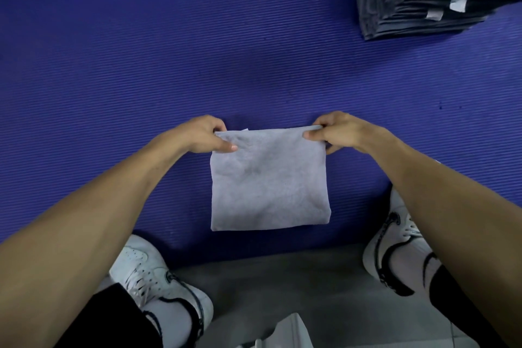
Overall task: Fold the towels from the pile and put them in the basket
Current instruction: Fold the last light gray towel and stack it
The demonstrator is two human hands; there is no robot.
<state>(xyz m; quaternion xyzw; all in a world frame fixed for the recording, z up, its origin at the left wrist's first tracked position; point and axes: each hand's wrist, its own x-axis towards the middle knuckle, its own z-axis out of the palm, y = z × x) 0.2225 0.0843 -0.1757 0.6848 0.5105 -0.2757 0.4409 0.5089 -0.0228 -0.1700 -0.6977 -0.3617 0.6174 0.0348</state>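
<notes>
A light grey towel [268,181] hangs as a rough square over the blue ribbed mat [141,65]. My left hand [207,134] pinches its top left corner. My right hand [336,131] pinches the top right corner, and the top edge is pulled taut between the two hands. The towel's lower edge reaches close to the mat's near border. A tall pile of dark grey towels [418,0] with white tags stands at the far right of the mat. No basket is in view.
My two white shoes [158,274] [395,246] stand on the grey floor [268,285] at the mat's near edge, one on each side of the towel. A pale object [288,332] shows partly at the bottom edge.
</notes>
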